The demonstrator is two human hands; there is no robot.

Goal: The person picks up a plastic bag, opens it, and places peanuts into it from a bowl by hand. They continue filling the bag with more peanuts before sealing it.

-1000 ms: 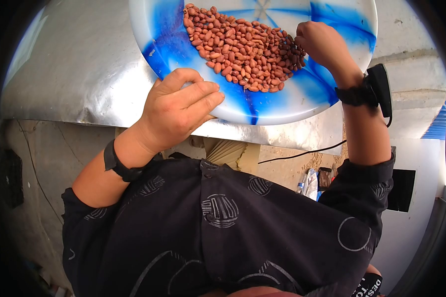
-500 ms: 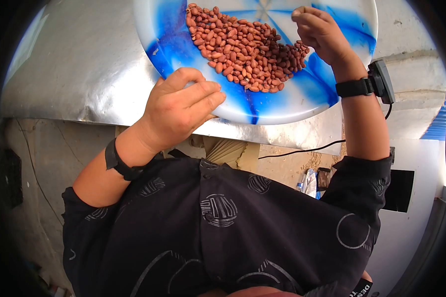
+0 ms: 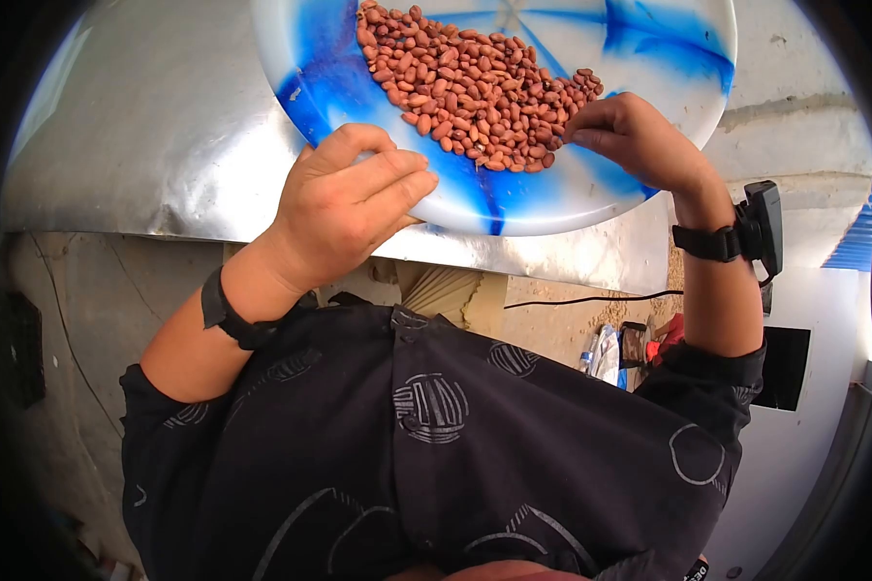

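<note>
Looks like the left hand (image 3: 344, 208) clamps the plate (image 3: 649, 58) rim mid-frame to steady it; the right hand (image 3: 635, 136) is pinched shut among the peanuts (image 3: 465, 82), contents hidden.

metal sheet (image 3: 145, 145) | black cable (image 3: 591, 299) | possibly a plastic bottle (image 3: 606, 353) | blue corrugated roofing (image 3: 855, 242)

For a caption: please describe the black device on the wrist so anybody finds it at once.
Start at the big blue-and-white plate of peanuts at the top. The right hand touches them; follow it to its wrist. The black device there is a boxy block, unlike the left wrist's plain band.
</note>
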